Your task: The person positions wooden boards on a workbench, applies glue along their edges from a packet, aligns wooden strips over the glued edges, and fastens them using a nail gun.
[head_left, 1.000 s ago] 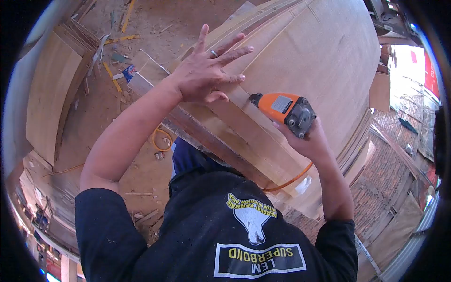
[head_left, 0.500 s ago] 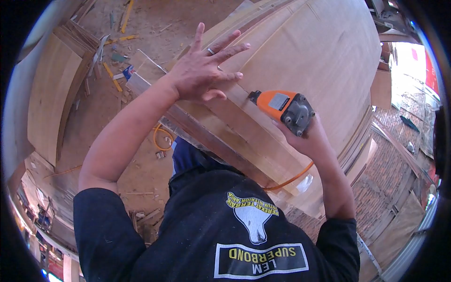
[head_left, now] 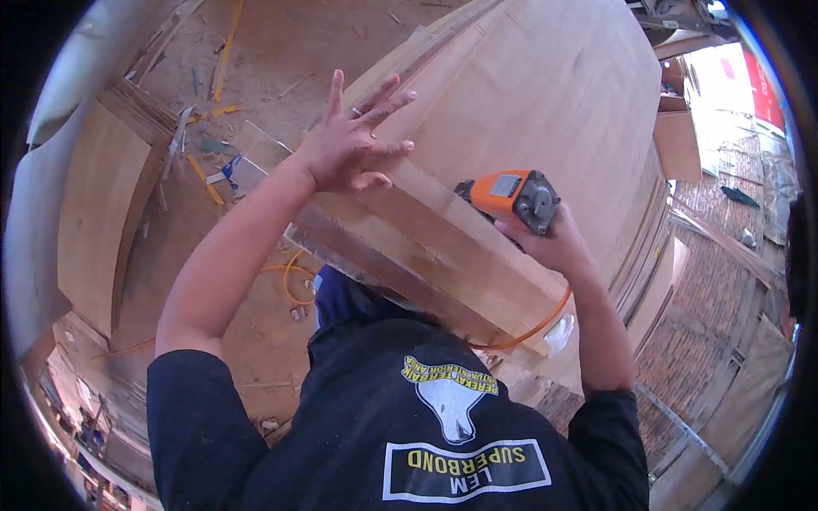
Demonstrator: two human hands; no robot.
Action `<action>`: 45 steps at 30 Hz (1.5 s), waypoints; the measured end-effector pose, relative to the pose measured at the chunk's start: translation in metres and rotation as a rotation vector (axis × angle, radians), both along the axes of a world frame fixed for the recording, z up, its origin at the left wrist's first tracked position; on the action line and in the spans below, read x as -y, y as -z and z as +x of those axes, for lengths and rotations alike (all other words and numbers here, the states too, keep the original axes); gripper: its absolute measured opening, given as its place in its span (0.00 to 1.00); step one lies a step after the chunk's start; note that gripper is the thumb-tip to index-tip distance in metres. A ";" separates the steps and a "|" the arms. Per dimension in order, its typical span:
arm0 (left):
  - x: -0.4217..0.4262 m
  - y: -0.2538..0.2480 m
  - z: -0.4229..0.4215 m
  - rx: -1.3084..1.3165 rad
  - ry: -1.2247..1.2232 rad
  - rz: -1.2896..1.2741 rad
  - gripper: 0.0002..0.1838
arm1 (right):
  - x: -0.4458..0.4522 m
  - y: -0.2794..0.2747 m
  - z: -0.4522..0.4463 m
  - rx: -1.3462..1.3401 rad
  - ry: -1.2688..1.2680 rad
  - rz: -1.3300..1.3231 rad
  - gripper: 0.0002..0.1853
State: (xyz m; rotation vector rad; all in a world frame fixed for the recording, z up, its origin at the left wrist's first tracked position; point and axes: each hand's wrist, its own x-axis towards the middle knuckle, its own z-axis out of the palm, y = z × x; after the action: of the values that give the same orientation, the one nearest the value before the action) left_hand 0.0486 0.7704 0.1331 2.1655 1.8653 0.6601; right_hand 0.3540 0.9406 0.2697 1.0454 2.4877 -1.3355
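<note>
My left hand (head_left: 351, 153) has its fingers spread and rests over the far part of a long wooden strip (head_left: 477, 247) along the near edge of a large, smooth wooden panel (head_left: 554, 102). It wears a ring. My right hand (head_left: 558, 247) is closed around the handle of an orange and black nail gun (head_left: 496, 189). The gun's dark nose points left, at the border between strip and panel; whether it touches the wood I cannot tell. An orange air hose (head_left: 537, 326) curves below my right hand, across the strip's near end.
Curved wooden panels (head_left: 94, 204) lean at the left. Yellow strips (head_left: 226, 51) and wood scraps litter the floor, with a coil of orange hose (head_left: 290, 285) near my legs. Stacked boards (head_left: 635, 272) lie at the right, beside a brick surface (head_left: 682, 315).
The view has shifted slightly. My left hand appears lower and further left, still spread. The nail gun has moved a little and its body is turned somewhat, still in my right hand.
</note>
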 end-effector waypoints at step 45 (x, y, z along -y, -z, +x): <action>0.007 -0.020 0.018 0.072 -0.017 0.068 0.54 | 0.037 -0.015 0.147 0.061 0.327 -0.285 0.24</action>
State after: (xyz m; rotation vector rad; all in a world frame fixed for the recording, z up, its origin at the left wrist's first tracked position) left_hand 0.0667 0.7635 0.1531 2.1387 1.8525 0.8047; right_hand 0.5010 0.9033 0.2852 1.4358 2.0632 -1.6551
